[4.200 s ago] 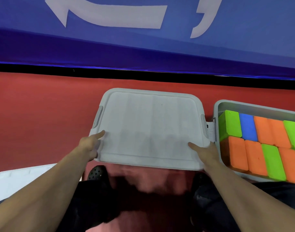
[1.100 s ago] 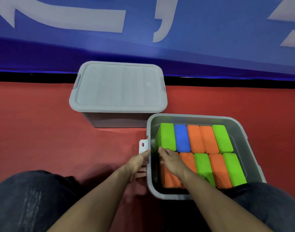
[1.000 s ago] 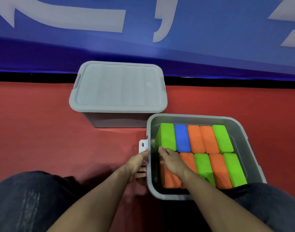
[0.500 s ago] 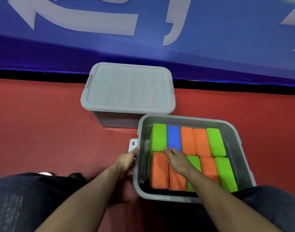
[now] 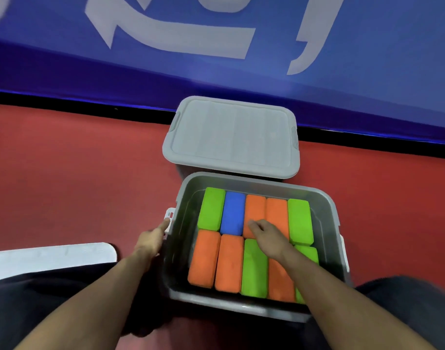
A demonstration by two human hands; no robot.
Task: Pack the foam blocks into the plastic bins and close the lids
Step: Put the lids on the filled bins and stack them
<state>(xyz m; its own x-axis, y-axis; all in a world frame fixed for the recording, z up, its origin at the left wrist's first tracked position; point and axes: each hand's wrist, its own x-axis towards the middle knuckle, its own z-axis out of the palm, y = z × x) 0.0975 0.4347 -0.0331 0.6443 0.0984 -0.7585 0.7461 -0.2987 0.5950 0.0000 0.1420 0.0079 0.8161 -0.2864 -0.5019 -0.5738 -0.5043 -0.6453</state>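
Observation:
An open grey plastic bin (image 5: 326,213) stands on the red floor in front of me. Two rows of foam blocks fill it: green (image 5: 211,208), blue (image 5: 232,213) and several orange ones (image 5: 205,257). My right hand (image 5: 268,234) lies flat on the blocks near the middle, fingers stretched over an orange one. My left hand (image 5: 153,239) rests against the bin's outer left wall, fingertips by the white latch (image 5: 170,213). Behind it stands a second grey bin with its lid (image 5: 232,136) on.
A loose white lid (image 5: 52,256) lies on the floor at my left, beside my dark trouser leg. A blue wall with white markings (image 5: 178,39) rises behind the closed bin. Red floor stretches to the left and right.
My right hand has slid rightward across the blocks, from the blue and orange ones to the middle. The view has shifted, so the white lid at left now shows.

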